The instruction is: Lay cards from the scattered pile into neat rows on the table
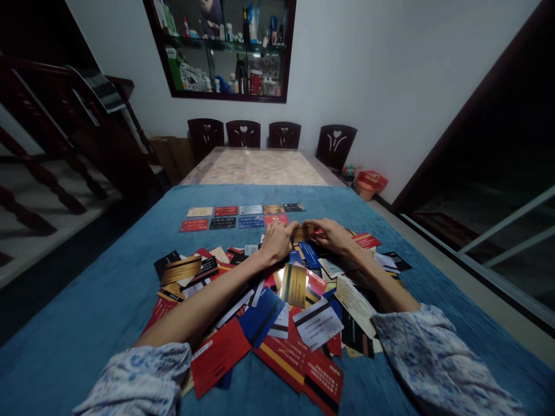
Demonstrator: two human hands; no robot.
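Note:
Between my two hands is a gold card [304, 232], at the right end of the nearer row of laid-out cards. My left hand [278, 240] has thumb and forefinger at the card's left edge; my right hand [332, 235] pinches its right side, the fingertips partly hidden. Beside my left fingers lies a red card [276, 219], the neighbour in that row. Below both wrists spreads a loose heap of bank-type cards, among them a gold one with a dark stripe [293, 285], a blue one [262, 316] and a white one [318, 323].
Two rows of cards, including a black card [294, 207] and a dark card [222, 223], lie flat on the blue cloth [108, 271]. Beyond the cloth is the bare tabletop [260, 166], with dark chairs [285, 135] behind it. A wooden railing stands at left.

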